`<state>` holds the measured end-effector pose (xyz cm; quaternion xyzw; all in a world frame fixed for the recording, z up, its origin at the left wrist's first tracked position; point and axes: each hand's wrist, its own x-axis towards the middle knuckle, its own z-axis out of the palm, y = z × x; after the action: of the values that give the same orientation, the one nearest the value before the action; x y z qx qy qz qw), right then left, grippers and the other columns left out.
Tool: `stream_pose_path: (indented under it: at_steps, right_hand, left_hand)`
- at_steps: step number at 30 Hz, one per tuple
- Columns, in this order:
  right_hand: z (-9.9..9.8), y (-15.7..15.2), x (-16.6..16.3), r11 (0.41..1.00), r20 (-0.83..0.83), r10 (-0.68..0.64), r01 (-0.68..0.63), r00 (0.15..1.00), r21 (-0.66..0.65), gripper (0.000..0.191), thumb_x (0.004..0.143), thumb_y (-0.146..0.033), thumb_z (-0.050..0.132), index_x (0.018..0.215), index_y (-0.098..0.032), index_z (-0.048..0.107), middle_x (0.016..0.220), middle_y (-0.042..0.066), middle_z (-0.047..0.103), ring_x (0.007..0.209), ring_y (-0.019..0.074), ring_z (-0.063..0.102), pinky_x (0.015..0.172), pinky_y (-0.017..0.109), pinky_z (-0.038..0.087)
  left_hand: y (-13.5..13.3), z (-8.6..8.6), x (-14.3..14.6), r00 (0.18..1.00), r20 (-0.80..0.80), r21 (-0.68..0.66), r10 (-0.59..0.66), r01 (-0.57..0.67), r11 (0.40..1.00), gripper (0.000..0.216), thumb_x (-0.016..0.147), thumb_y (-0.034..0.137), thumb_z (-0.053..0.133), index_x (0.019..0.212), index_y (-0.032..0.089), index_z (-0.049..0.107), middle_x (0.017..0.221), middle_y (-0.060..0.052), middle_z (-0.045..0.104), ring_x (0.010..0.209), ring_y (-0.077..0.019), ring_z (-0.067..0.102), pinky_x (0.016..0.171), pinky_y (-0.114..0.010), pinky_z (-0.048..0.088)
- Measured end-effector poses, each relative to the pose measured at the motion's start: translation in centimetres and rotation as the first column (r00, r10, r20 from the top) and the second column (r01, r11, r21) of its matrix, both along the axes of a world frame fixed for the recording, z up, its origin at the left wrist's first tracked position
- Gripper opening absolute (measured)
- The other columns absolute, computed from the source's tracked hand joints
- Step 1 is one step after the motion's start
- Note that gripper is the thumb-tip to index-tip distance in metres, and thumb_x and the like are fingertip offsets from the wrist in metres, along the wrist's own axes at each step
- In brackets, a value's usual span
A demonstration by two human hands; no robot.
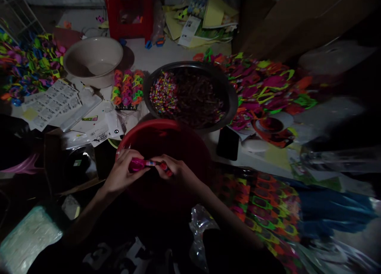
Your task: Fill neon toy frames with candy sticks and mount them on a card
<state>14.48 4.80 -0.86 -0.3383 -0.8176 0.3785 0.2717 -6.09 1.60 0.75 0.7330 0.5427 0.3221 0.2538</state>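
My left hand (123,169) is closed on a bright pink plastic toy piece (136,164) above the red basin (162,125). Between the two hands lies a small wrapper-like piece with a colourful print (150,163), in line with the pink piece. My right hand (172,169) pinches its other end, and a red patterned part (166,169) shows by the fingers. Whether these printed parts are one strip I cannot tell. Beyond the hands, a dark basin (230,107) holds small colourful wrapped pieces (164,93) on its left and dark brownish pieces (202,93) on its right.
A beige basin (95,73) stands at the back left, near a heap of coloured plastic toys (38,62). Rows of toy pieces (127,87) sit beside the dark basin. More plastic pieces (274,83) are piled right, near a black phone (228,143). A red stool (130,30) stands behind.
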Motion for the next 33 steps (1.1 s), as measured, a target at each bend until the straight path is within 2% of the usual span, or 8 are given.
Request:
stream_pose_path:
  at_steps: [3,7,10,16,20,24,29,33]
  right_hand:
    - [0.1,0.1,0.2,1.0,-0.013,-0.014,0.014,1.0,-0.013,0.026,0.095,-0.023,0.043,0.115,-0.021,0.06,0.097,0.006,0.067,0.085,0.0153,0.067,0.073,0.024,0.053]
    - [0.4,-0.3,0.2,0.994,-0.038,-0.106,0.105,0.994,-0.045,0.025,0.095,-0.025,0.047,0.114,-0.02,0.062,0.095,0.006,0.067,0.085,0.0154,0.067,0.073,0.023,0.053]
    - [0.6,-0.6,0.3,0.993,-0.043,-0.113,0.115,0.993,0.026,0.027,0.095,-0.025,0.046,0.118,-0.019,0.06,0.094,0.006,0.067,0.081,0.0142,0.067,0.068,0.021,0.053]
    - [1.7,-1.1,0.5,0.957,0.058,-0.103,0.083,0.993,0.28,0.032,0.095,-0.021,0.041,0.121,-0.012,0.058,0.084,0.007,0.065,0.064,0.0128,0.063,0.054,0.022,0.048]
    - [2.3,-1.1,0.4,0.934,0.129,-0.089,0.037,0.988,0.355,0.03,0.096,-0.02,0.042,0.122,-0.012,0.057,0.083,0.006,0.065,0.064,0.0121,0.063,0.056,0.021,0.048]
    - [1.9,-1.2,0.5,0.909,0.165,-0.028,-0.043,0.986,0.415,0.031,0.098,-0.017,0.039,0.125,-0.013,0.054,0.085,0.006,0.064,0.067,0.0125,0.064,0.055,0.021,0.048]
    - [0.9,-1.2,1.0,0.937,0.215,0.031,-0.104,0.976,0.334,0.035,0.096,-0.014,0.042,0.13,-0.013,0.049,0.086,0.006,0.062,0.069,0.0135,0.063,0.056,0.021,0.049]
    - [1.6,0.1,2.9,0.984,0.313,0.118,-0.153,0.942,0.088,0.032,0.091,-0.011,0.045,0.121,-0.014,0.058,0.099,0.009,0.067,0.075,0.0138,0.066,0.059,0.021,0.051]
  left_hand:
    - [0.1,0.0,-0.1,0.994,-0.104,0.117,-0.019,0.031,0.993,0.022,0.083,0.033,0.067,0.096,0.021,0.054,0.09,-0.003,0.062,0.087,-0.0165,0.056,0.078,-0.03,0.046]
    - [0.3,-0.2,0.0,0.968,-0.249,0.271,-0.03,0.099,0.957,0.024,0.084,0.034,0.064,0.1,0.019,0.055,0.09,-0.004,0.062,0.087,-0.0177,0.054,0.077,-0.029,0.045]
    - [0.6,-0.3,0.1,0.955,-0.297,0.333,-0.024,0.127,0.934,0.026,0.086,0.035,0.062,0.104,0.018,0.054,0.09,-0.005,0.062,0.085,-0.0182,0.054,0.077,-0.03,0.045]
    - [0.9,0.1,0.5,0.925,-0.381,0.404,0.018,0.149,0.902,0.033,0.086,0.036,0.061,0.111,0.016,0.052,0.093,-0.007,0.065,0.086,-0.0196,0.055,0.078,-0.031,0.044]
    - [1.0,0.4,0.6,0.899,-0.438,0.406,0.021,0.177,0.897,0.029,0.09,0.035,0.055,0.113,0.017,0.054,0.09,-0.006,0.064,0.082,-0.0192,0.054,0.073,-0.03,0.04]
    - [1.3,-0.1,0.5,0.879,-0.475,0.346,-0.05,0.238,0.908,0.027,0.095,0.031,0.046,0.117,0.018,0.056,0.088,-0.006,0.063,0.081,-0.0195,0.051,0.072,-0.031,0.037]
    - [2.3,-1.9,0.7,0.865,-0.486,0.268,-0.124,0.282,0.921,0.03,0.096,0.033,0.042,0.116,0.022,0.061,0.085,-0.005,0.062,0.078,-0.0189,0.051,0.073,-0.031,0.037]
    - [3.3,-2.2,1.0,0.885,-0.412,0.209,-0.217,0.324,0.923,0.032,0.092,0.039,0.049,0.114,0.02,0.062,0.099,-0.008,0.064,0.092,-0.0208,0.055,0.084,-0.031,0.042]
